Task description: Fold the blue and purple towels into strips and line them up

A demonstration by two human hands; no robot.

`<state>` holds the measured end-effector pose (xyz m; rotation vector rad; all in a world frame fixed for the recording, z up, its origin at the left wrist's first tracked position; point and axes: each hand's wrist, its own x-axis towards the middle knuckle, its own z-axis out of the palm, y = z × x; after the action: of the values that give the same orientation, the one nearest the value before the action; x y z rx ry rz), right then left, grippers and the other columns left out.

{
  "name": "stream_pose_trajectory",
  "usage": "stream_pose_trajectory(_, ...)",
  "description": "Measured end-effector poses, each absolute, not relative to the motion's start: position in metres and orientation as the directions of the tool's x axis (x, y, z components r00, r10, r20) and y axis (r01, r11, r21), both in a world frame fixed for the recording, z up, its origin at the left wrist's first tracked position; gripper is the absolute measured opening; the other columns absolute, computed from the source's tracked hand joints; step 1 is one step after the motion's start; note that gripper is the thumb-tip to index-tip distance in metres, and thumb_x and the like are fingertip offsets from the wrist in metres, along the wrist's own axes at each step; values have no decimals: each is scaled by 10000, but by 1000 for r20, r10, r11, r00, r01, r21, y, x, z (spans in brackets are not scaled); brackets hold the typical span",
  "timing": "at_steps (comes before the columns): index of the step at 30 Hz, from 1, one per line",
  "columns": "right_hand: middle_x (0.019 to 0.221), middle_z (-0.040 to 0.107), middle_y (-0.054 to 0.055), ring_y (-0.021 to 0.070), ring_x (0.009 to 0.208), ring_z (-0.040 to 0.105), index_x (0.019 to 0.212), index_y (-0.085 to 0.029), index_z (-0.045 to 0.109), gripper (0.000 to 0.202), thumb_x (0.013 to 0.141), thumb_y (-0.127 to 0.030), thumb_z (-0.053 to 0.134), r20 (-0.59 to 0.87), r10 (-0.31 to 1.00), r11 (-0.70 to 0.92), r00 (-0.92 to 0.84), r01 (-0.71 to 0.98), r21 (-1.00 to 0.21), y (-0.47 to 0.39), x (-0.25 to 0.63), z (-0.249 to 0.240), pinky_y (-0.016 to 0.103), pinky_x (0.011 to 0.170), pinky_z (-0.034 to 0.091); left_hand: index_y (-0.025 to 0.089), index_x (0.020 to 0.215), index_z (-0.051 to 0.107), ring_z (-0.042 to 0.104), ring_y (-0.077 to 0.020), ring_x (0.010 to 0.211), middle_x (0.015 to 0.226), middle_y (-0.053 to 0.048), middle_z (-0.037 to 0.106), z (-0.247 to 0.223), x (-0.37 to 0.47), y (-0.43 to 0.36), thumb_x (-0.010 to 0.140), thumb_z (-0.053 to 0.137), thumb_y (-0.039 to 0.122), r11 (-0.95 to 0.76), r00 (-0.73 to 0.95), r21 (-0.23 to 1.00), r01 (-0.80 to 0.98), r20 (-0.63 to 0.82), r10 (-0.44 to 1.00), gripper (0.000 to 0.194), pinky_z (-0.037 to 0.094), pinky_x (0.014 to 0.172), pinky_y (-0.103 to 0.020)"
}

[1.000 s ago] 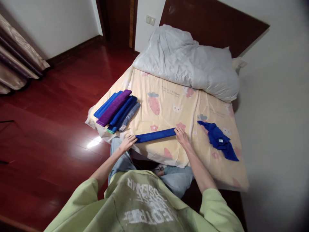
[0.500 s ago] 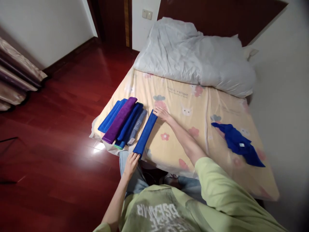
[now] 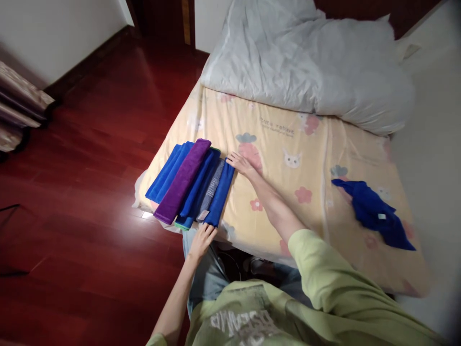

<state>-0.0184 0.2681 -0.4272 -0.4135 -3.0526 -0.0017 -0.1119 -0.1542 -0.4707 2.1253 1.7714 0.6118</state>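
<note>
The blue strip [image 3: 220, 194], a cloth folded long and narrow, lies near the bed's front edge, slanting from the left hand up and away to the right hand. The left hand [image 3: 202, 239] has its fingers closed on the near end, right about the front edge of the bed [image 3: 313, 163], with the wrist out past that edge above the leg [image 3: 205, 278]. The right hand [image 3: 239, 162] holds the far end, fingers bent over it, its forearm crossing above the sheet.

The strip's left side runs along the gray strip [image 3: 212, 190], close enough that I cannot tell whether they touch. Farther left come a green-edged strip [image 3: 184, 223], a purple strip [image 3: 183, 181] lying on top of its neighbors, and more blue folds [image 3: 162, 175] near the bed's left edge. All slant much the same way.

To the right, a broad stretch of sheet spreads between the right forearm and the crumpled cloth [image 3: 374, 211], which lies well apart, toward the bed's right side. Beyond the hands the sheet runs back to the quilt [image 3: 288, 57], bunched by the headboard [image 3: 360, 8]. Red floor [image 3: 90, 144] borders the bed's left side.
</note>
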Motion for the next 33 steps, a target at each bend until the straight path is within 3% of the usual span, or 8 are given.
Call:
stream_pose_trajectory(10,1154,677,126,252,1151,551,1070,-170,671,225,1013,-56,486,24,380,922,-925,376,-93,255,-23,-422,407,1012,450,189,1231,677,580,-260,1019,1055,-110,654,-466,-115,-148,851,469,-12,-169,150,452,876,78,986,477,513,941,-398)
stream_pose_trajectory(13,1291,663,136,251,1242,534,1139,-169,676,294,991,-33,460,70,476,871,-877,458,-177,246,-17,-410,454,1103,419,194,1262,669,593,-283,1021,1098,-124,661,-454,-109,-152,835,464,-19,-96,86,372,923,42,995,519,507,906,-431)
stream_pose_trajectory(16,1498,560,135,229,1390,454,1325,-162,619,467,958,1,380,210,597,794,-774,533,-291,212,13,-398,488,1210,341,187,1295,654,591,-312,1088,1222,-162,648,-443,-89,-171,852,446,-12,-63,46,333,941,59,997,528,492,918,-463)
stream_pose_trajectory(19,1550,523,140,228,1451,428,1389,-151,587,484,969,-80,356,328,708,701,-626,564,-436,145,73,-393,481,1241,335,209,1318,641,586,-301,1139,1275,-153,642,-439,-55,-200,889,456,8,-103,106,379,920,13,994,509,479,958,-457)
stream_pose_trajectory(21,1454,612,138,256,1394,524,1292,-188,656,432,962,-177,378,332,803,592,-495,594,-545,86,131,-398,494,1207,410,221,1293,654,602,-280,1101,1200,-123,671,-442,-28,-218,922,505,52,-143,210,435,889,-109,972,435,488,937,-420)
stream_pose_trajectory(25,1087,764,94,333,1102,725,963,-383,736,377,916,-321,367,223,964,263,-144,637,-725,-41,269,-424,568,1005,578,224,1102,717,629,-257,1060,1072,-90,703,-450,13,-229,973,599,180,-250,441,501,829,-311,842,180,494,903,-381)
stream_pose_trajectory(29,891,768,74,417,960,754,753,-375,677,239,815,-405,448,210,937,-29,278,663,-749,-131,375,-445,679,901,579,225,1114,715,629,-255,1080,1114,-95,703,-445,35,-203,966,578,133,-315,464,494,810,-213,860,221,499,900,-384)
stream_pose_trajectory(33,1022,780,60,403,1038,744,926,-379,696,303,830,-519,446,157,816,-241,556,575,-782,-137,424,-443,623,903,574,214,1111,709,608,-257,1079,1110,-102,692,-426,74,-138,967,499,100,-435,519,530,728,-12,854,279,501,934,-399)
